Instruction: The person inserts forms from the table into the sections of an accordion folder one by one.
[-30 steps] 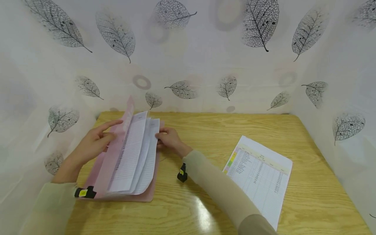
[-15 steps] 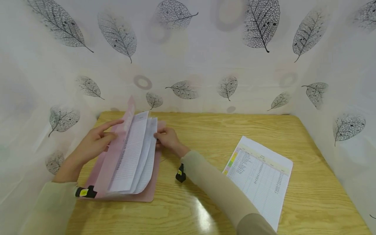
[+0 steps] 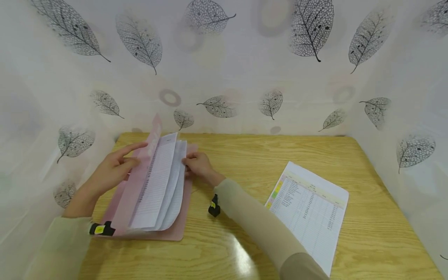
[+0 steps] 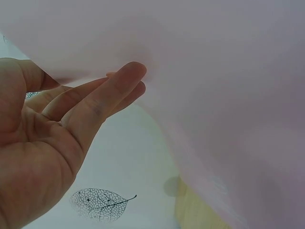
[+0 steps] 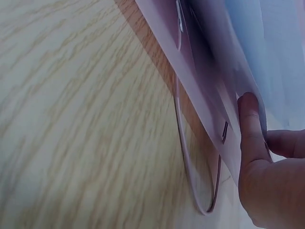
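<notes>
A pink plastic folder (image 3: 176, 233) lies at the table's left, its cover (image 3: 140, 171) raised. My left hand (image 3: 113, 169) pinches this cover near its outer edge; in the left wrist view its fingertips (image 4: 131, 76) meet at the translucent pink sheet. Inside the folder, printed white sheets (image 3: 154, 194) stand fanned up, with a column of dark marks along their left side. My right hand (image 3: 199, 165) pinches their right edge between thumb and finger. In the right wrist view a finger (image 5: 250, 119) lies under the paper edge, and a thin pink cord (image 5: 183, 143) loops out below the folder.
A printed table sheet (image 3: 308, 217) with coloured cells down its left side lies tilted on the right, partly behind the right sleeve (image 3: 262, 229). A leaf-patterned curtain (image 3: 227, 77) surrounds the wooden table (image 3: 241, 155) at the back and sides.
My right hand has shifted slightly left, carrying the edges of the sheets with it, so more of the folder's right margin shows. The left hand and the cover stay in place.
</notes>
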Action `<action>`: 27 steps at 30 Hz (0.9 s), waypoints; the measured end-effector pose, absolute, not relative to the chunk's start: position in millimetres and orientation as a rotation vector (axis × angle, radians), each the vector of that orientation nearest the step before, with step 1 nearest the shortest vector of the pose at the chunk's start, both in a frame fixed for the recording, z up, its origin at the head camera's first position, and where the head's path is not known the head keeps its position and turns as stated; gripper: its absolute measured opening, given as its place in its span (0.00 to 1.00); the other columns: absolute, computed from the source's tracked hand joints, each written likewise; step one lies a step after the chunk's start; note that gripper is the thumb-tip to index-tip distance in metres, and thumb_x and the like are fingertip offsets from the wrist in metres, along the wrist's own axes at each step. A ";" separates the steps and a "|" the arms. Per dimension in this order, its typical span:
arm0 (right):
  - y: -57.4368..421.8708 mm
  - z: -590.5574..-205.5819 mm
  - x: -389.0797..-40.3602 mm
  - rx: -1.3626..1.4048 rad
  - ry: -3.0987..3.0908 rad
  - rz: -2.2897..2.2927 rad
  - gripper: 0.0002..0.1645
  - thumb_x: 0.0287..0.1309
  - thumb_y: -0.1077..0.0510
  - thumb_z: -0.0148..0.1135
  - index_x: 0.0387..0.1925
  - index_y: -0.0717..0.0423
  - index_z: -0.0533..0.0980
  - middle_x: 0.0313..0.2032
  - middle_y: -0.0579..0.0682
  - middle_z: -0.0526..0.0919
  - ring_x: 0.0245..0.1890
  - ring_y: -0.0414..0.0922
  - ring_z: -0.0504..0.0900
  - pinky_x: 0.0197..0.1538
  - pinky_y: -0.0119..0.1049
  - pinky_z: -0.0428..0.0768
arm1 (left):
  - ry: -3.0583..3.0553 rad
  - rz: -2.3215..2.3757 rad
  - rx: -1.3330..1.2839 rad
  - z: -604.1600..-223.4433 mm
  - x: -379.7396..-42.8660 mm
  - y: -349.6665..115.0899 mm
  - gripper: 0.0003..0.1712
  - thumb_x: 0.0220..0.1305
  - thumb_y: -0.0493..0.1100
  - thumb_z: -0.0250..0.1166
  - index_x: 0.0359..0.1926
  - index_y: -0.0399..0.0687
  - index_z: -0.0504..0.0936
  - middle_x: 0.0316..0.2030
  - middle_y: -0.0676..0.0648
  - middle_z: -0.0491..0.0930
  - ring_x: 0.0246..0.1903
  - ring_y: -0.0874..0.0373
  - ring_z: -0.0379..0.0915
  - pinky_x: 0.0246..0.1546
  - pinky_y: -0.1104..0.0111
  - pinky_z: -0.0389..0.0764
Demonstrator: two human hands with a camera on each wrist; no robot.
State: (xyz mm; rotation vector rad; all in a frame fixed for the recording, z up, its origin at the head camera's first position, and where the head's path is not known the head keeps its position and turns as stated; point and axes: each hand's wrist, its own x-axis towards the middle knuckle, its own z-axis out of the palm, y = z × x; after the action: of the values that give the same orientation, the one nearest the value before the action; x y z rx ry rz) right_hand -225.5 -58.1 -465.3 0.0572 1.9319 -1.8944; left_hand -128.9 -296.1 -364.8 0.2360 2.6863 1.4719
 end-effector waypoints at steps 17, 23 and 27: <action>-45.5 -457.1 -226.6 0.079 1.791 -1.910 0.15 0.70 0.66 0.61 0.51 0.74 0.82 0.30 0.62 0.88 0.22 0.42 0.85 0.33 0.37 0.89 | 2.695 1.470 0.233 -362.0 -128.8 -295.8 0.28 0.81 0.40 0.54 0.78 0.50 0.68 0.17 0.59 0.56 0.15 0.63 0.55 0.18 0.66 0.68; -49.4 -458.0 -225.9 0.072 1.814 -1.907 0.14 0.70 0.65 0.62 0.49 0.73 0.83 0.23 0.52 0.83 0.21 0.41 0.83 0.28 0.32 0.86 | 2.705 1.447 0.219 -362.4 -128.3 -296.2 0.29 0.81 0.41 0.54 0.78 0.51 0.68 0.17 0.58 0.56 0.15 0.63 0.55 0.19 0.66 0.68; -51.0 -459.4 -225.5 0.067 1.818 -1.909 0.13 0.70 0.65 0.62 0.49 0.73 0.83 0.23 0.51 0.83 0.21 0.41 0.84 0.28 0.32 0.86 | 2.708 1.431 0.204 -362.4 -127.4 -296.8 0.29 0.81 0.41 0.54 0.79 0.53 0.67 0.17 0.58 0.56 0.16 0.62 0.56 0.21 0.67 0.69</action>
State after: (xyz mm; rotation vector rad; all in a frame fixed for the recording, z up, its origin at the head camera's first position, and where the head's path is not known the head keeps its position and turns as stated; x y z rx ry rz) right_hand -225.5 -51.0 -459.4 0.0671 1.8177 -1.9088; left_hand -127.4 -296.8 -362.4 0.2039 2.7080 1.4314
